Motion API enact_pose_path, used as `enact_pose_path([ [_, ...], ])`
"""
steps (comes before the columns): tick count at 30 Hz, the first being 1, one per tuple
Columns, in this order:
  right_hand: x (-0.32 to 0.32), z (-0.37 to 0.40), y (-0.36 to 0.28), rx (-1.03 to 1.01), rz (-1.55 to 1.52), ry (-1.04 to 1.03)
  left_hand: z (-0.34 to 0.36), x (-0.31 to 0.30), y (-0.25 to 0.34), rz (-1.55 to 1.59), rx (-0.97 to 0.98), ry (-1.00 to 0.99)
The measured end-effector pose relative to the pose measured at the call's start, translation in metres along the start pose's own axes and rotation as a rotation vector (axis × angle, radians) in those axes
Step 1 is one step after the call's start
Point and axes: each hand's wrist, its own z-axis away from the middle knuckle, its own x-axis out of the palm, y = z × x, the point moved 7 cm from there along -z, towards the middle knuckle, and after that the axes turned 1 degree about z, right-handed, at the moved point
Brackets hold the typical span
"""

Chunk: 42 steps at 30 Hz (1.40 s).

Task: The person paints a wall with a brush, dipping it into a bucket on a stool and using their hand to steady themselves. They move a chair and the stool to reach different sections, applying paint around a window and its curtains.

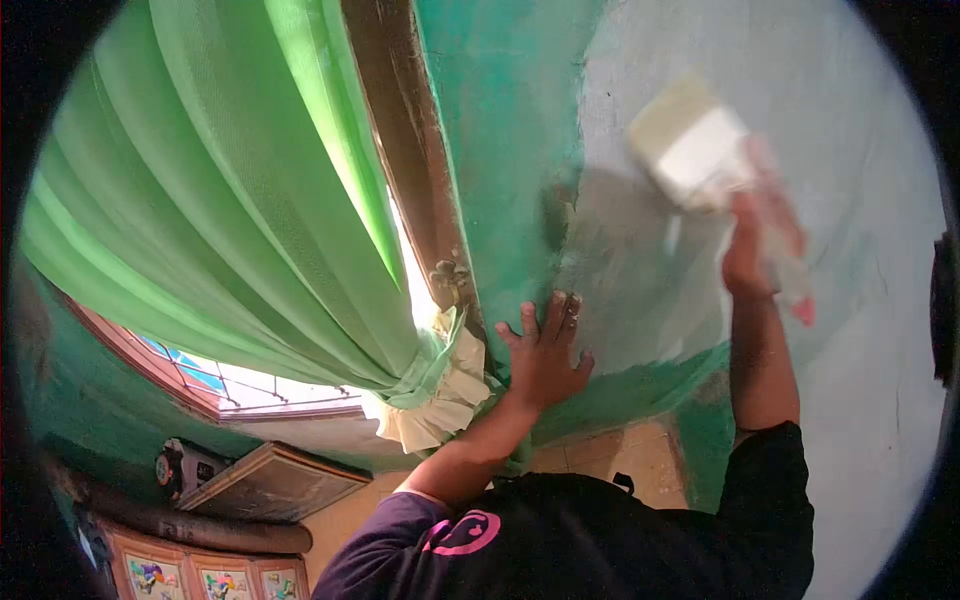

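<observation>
Brush, one: wide, pale-bristled, motion-blurred, at 2 o'clock before the pale-coated wall. Right hand: fingers closed about its handle, bristles pointing to 11, apparently for reach.

Left hand: just off centre toward 4, fingers spread, nothing gripped, palm seemingly against the wall as a brace.

Curtain, green: 10 o'clock, gathered by a ruffled tie, presumably keeping it aside.

Cabinet, wooden: between 7 and 8, panels decorated; contents not visible.

Green curtain gathered across bright barred window; tan floor; decorated wooden furniture.
</observation>
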Motion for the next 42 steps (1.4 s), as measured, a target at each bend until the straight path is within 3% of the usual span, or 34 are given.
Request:
enact_pose_path([
  [1, 0.044, 0.048, -0.01, -0.353, 0.437, -0.445, 0.002, 0.001, -0.002, 0.023, 0.005, -0.051],
  [2, 0.037, 0.054, -0.026, -0.332, -0.063, -0.239, 0.004, 0.002, -0.002, 0.049, 0.001, -0.099],
  [3, 0.037, 0.056, -0.032, -0.334, -0.071, -0.24, 0.007, 0.003, -0.004, 0.043, -0.005, -0.1],
  [5, 0.05, 0.051, -0.046, -0.321, -0.105, -0.598, 0.009, 0.01, -0.004, 0.04, 0.043, -0.126],
  [7, 0.032, 0.022, -0.048, -0.608, -0.135, -0.501, 0.011, 0.011, -0.003, 0.017, 0.037, -0.122],
  [9, 0.024, -0.029, -0.055, -0.387, 0.561, -0.689, 0.011, 0.012, -0.002, 0.002, 0.051, -0.117],
  [11, -0.019, -0.07, -0.033, -0.221, 0.109, -0.023, 0.011, 0.01, -0.001, 0.029, 0.029, -0.087],
  [15, 0.008, -0.038, 0.032, -0.092, -0.107, 0.155, 0.019, 0.018, 0.002, 0.042, 0.012, 0.007],
  [16, 0.018, -0.012, -0.007, -0.444, 0.151, 0.023, 0.021, 0.019, 0.002, 0.04, 0.024, 0.018],
  [17, 0.051, 0.028, 0.016, -0.153, 0.712, -0.487, 0.021, 0.019, 0.002, 0.036, 0.035, 0.031],
  [19, 0.086, 0.099, 0.022, -0.213, 0.578, -1.023, 0.022, 0.021, -0.001, 0.082, 0.031, -0.047],
  [21, 0.072, 0.094, -0.013, -0.158, -0.277, -0.811, 0.022, 0.014, -0.003, 0.132, 0.023, -0.127],
  [22, 0.069, 0.083, -0.013, -0.176, -0.274, -0.818, 0.02, 0.012, -0.003, 0.183, -0.014, -0.195],
  [24, 0.068, 0.056, -0.012, -0.36, 0.386, -1.099, 0.017, 0.01, -0.003, 0.241, -0.046, -0.254],
  [26, 0.031, 0.007, -0.009, -0.413, 0.099, -0.597, 0.016, 0.012, -0.003, 0.266, -0.074, -0.297],
  [28, 0.004, -0.033, -0.001, -0.248, -0.051, -0.151, 0.018, 0.011, -0.002, 0.227, -0.025, -0.185],
  [29, 0.009, -0.038, -0.004, -0.26, -0.048, -0.155, 0.018, 0.006, 0.0, 0.185, 0.017, -0.09],
  [31, 0.011, -0.042, 0.023, 0.209, -0.6, 0.086, 0.018, 0.006, 0.0, 0.182, 0.026, -0.065],
  [33, 0.035, 0.006, 0.045, 0.225, -0.56, 0.07, 0.018, 0.002, -0.001, 0.169, 0.04, -0.049],
  [35, 0.061, 0.08, 0.045, -0.235, 0.281, -0.527, 0.018, 0.002, 0.0, 0.233, 0.081, -0.087],
  [36, 0.077, 0.095, 0.011, -0.194, 0.374, -0.811, 0.017, 0.001, -0.002, 0.232, 0.079, -0.087],
  [38, 0.097, 0.122, -0.008, -0.198, 0.141, -1.233, 0.026, 0.031, -0.004, 0.365, -0.049, -0.566],
  [39, 0.096, 0.121, -0.006, -0.197, 0.14, -1.235, 0.029, 0.035, -0.002, 0.366, -0.05, -0.568],
  [41, 0.08, 0.101, -0.01, -0.241, -0.047, -0.964, 0.028, 0.025, -0.001, 0.291, -0.001, -0.29],
  [42, 0.069, 0.086, -0.006, -0.306, -0.048, -0.908, 0.026, 0.021, 0.0, 0.29, 0.013, -0.299],
])
